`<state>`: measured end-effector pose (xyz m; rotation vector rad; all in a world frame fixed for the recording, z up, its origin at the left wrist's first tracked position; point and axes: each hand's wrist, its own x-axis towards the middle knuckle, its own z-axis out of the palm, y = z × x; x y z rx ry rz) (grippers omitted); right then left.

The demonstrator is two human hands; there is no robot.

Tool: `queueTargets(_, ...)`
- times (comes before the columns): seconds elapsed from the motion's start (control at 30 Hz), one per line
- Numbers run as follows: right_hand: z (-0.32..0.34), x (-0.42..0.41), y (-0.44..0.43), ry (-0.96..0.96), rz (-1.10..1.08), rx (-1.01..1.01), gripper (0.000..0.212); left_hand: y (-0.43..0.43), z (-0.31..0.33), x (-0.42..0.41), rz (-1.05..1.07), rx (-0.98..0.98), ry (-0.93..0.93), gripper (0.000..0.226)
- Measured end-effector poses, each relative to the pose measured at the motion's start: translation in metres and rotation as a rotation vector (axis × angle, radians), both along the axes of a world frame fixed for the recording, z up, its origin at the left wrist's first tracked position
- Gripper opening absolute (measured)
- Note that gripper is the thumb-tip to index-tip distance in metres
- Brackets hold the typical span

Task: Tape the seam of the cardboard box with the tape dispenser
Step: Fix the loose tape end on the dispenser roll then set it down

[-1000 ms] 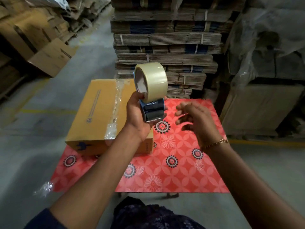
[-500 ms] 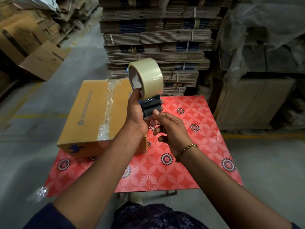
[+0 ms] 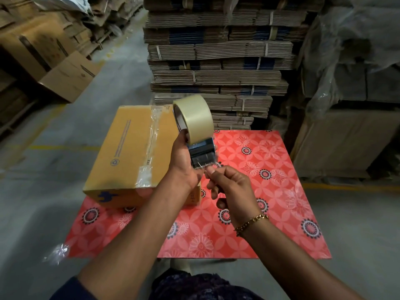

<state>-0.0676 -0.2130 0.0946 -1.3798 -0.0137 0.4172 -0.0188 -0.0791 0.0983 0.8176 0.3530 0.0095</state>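
Note:
A closed yellow-brown cardboard box (image 3: 127, 152) lies on the left part of a red patterned table (image 3: 270, 191). A strip of clear tape (image 3: 151, 148) runs along its top seam, crumpled at the near end. My left hand (image 3: 184, 163) holds the tape dispenser (image 3: 200, 152) upright above the box's right edge, its pale tape roll (image 3: 195, 118) on top. My right hand (image 3: 231, 187) sits just below the dispenser's toothed blade, thumb and forefinger pinched at the tape end there.
Tall stacks of flattened cardboard (image 3: 216, 61) rise behind the table. Plastic-wrapped pallets (image 3: 350, 83) stand to the right, loose cartons (image 3: 65, 76) to the left. A crumpled scrap of clear tape (image 3: 58, 252) hangs at the table's near left corner. Grey concrete floor surrounds the table.
My right hand came in from the right with fingers spread, then closed its fingertips at the dispenser's blade. The left hand kept the dispenser raised in about the same place.

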Motion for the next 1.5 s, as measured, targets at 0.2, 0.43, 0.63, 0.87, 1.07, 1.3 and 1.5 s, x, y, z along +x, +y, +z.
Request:
queueTargets(0.2, -0.015, -0.001, 0.004, 0.046, 0.011, -0.035, 0.018, 0.012, -0.017, 0.01, 0.031, -0.035, 0.04, 0.045)
queueTargets(0.43, -0.039, 0.007, 0.019, 0.111, -0.017, -0.05, 0.028, 0.024, -0.048, 0.024, 0.029, -0.007, 0.139, 0.055)
queueTargets(0.63, -0.073, 0.02, 0.038, 0.278, -0.027, -0.131, 0.025, 0.056, -0.083, 0.037, 0.039, 0.233, 0.384, 0.029)
queueTargets(0.87, -0.1, 0.023, 0.051, 0.454, -0.039, -0.149, 0.02, 0.089, -0.123, 0.054, -0.033, 0.593, 0.386, 0.016)
queueTargets(1.07, -0.113, 0.022, 0.063, 0.538, -0.088, -0.135, 0.024, 0.11, -0.147, 0.062, -0.141, 1.212, 0.368, 0.02)
queueTargets(1.3, -0.118, 0.019, 0.068, 0.563, -0.098, -0.124, 0.025, 0.126, -0.162, 0.054, -0.114, 1.61, 0.297, 0.079)
queueTargets(1.5, -0.118, 0.019, 0.067, 0.561, -0.086, -0.104, 0.027, 0.115, -0.162, -0.008, 0.16, 1.614, 0.097, 0.031)
